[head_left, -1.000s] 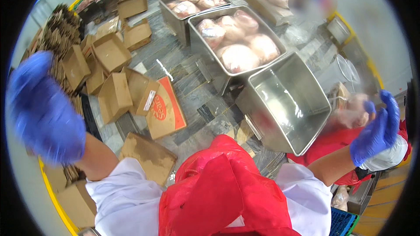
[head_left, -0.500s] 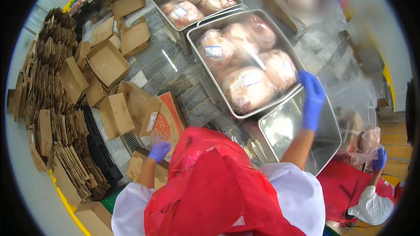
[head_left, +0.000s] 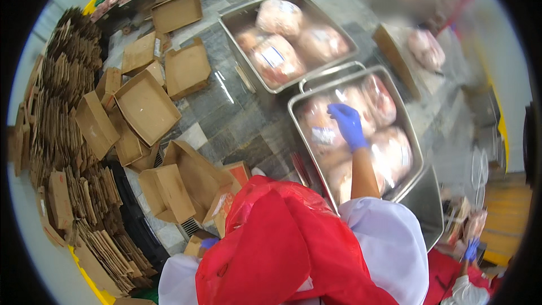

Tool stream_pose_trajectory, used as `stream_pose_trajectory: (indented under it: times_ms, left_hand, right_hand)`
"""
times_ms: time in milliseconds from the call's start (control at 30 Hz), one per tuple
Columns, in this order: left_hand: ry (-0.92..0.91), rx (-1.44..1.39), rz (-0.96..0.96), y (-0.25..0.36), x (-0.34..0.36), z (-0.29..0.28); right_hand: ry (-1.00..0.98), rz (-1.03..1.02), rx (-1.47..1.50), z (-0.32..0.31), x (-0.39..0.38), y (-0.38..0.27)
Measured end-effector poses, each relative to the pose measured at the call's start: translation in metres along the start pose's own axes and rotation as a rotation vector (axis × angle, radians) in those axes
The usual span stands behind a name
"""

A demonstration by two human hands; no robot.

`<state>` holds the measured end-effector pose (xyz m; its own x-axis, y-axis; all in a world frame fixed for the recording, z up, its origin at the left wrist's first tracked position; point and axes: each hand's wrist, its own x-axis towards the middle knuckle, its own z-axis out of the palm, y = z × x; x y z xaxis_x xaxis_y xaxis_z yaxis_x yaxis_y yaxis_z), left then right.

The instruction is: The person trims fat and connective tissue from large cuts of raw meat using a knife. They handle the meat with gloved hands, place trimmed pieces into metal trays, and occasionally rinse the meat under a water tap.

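Note:
My right hand (head_left: 349, 124), in a blue glove, hangs over a steel tub (head_left: 415, 146) packed with several bagged pieces of raw meat (head_left: 393, 151). Its fingers are loosely bent and apart, holding nothing; whether they touch the bags I cannot tell. A white label shows on a bag (head_left: 323, 135) beside the hand. Only a bit of my left hand (head_left: 209, 243), blue-gloved too, peeks out left of my red apron, by a cardboard box (head_left: 195, 247); its fingers are hidden.
Beyond stands a second steel tub (head_left: 355, 45) of bagged meat. Empty cardboard boxes (head_left: 148, 107) lie on the tiled floor at left, beside a tall stack of flattened cardboard (head_left: 68, 113). At lower right, a co-worker's gloved hand (head_left: 471, 248) touches bagged meat (head_left: 475, 223).
My right hand has moved from the near tub's right corner to over its bags. My left hand has slipped mostly behind the apron. The tubs now appear lower and farther right in view.

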<state>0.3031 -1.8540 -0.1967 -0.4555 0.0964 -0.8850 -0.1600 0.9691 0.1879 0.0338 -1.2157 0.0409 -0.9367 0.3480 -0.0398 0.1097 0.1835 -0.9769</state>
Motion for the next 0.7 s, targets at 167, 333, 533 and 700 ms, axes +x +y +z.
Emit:
stream_pose_trajectory:
  times_ms: [167, 333, 533, 700]
  left_hand:
    - [0.264, 0.525, 0.123, 0.022, 0.148, -0.185]
    - [0.385, -0.953, 0.384, 0.19, 0.179, -0.409]
    - [0.408, -0.657, 0.288, 0.168, 0.25, -0.534]
    - [0.322, -0.409, 0.291, 0.051, 0.283, -0.535]
  right_hand:
    - [0.012, -0.038, -0.059, 0.053, 0.097, -0.059]
    - [0.075, 0.04, -0.066, 0.101, 0.198, -0.044]
    - [0.044, 0.165, 0.059, 0.183, 0.342, 0.024]
    - [0.011, 0.384, -0.524, 0.198, 0.437, 0.199]
